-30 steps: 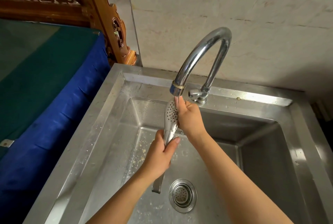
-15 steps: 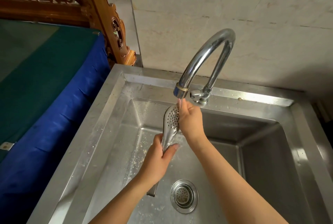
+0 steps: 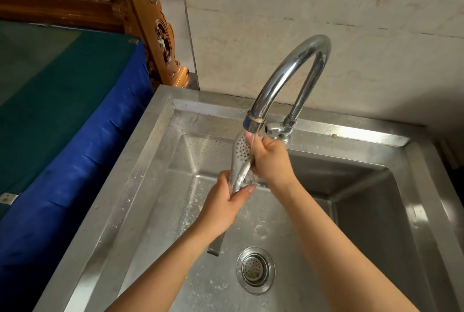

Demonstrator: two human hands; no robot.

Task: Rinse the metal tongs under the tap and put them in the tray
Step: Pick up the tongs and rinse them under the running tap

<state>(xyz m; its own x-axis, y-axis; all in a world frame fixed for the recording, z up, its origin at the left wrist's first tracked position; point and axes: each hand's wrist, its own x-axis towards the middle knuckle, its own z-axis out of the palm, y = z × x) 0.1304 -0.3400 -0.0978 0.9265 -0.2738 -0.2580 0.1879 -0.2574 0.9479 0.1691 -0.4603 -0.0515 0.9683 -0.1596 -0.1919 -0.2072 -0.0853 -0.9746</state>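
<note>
The metal tongs (image 3: 240, 158) stand nearly upright over the sink, their perforated head right under the spout of the chrome tap (image 3: 288, 73), where water runs. My left hand (image 3: 223, 205) grips the tongs around the middle of the handle; the handle's lower end sticks out below my wrist. My right hand (image 3: 270, 161) is wrapped around the right side of the perforated head, fingers pressed on it. No tray is in view.
The steel sink (image 3: 140, 173) has a round drain strainer (image 3: 254, 270) at the bottom and wet specks on its floor. A blue and green covered surface (image 3: 62, 123) lies to the left, carved wooden furniture (image 3: 150, 35) behind it, a pale wall behind the tap.
The tongs and both hands stay under the tap; my right hand has shifted slightly along the perforated head. The view has drifted a little.
</note>
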